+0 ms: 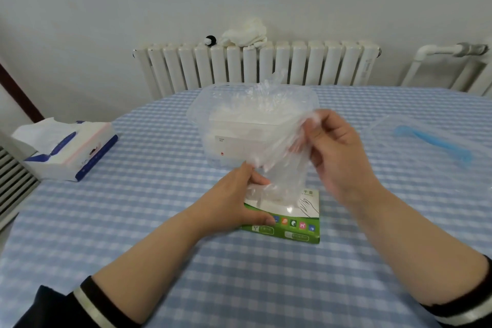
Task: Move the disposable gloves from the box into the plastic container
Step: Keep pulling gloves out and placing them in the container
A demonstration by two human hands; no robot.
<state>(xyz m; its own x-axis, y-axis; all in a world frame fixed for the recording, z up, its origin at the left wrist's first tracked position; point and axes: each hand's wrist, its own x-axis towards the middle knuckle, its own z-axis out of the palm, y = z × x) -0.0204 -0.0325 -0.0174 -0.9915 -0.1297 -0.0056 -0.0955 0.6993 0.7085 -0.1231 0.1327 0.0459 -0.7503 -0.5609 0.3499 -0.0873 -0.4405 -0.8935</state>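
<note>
Clear film fills my view between the two hands: a disposable glove (pixel 282 152), thin and crinkled, stretches from the box (pixel 287 224) up toward my right hand (pixel 343 152); the right grip is pinched shut on the glove's upper end, wrist bent, fingers curled above the table (pixel 159 221); my left hand (pixel 239 194) lies low on the near left corner of the green box, thumb along its front edge, fingers closed on the glove's lower part at the box opening; both forearms reach forward from dark sleeves with pale stripes. Just behind the box stands the plastic container (pixel 253 120), see-through, with more clear gloves heaped in it and one sticking up over the rim; the held glove partly veils its front wall. A tissue pack (pixel 69 149) sits well apart at the left; a clear lid (pixel 431 146) with a blue strip lies at the right; a white radiator (pixel 255 64) runs behind the checked cloth.
</note>
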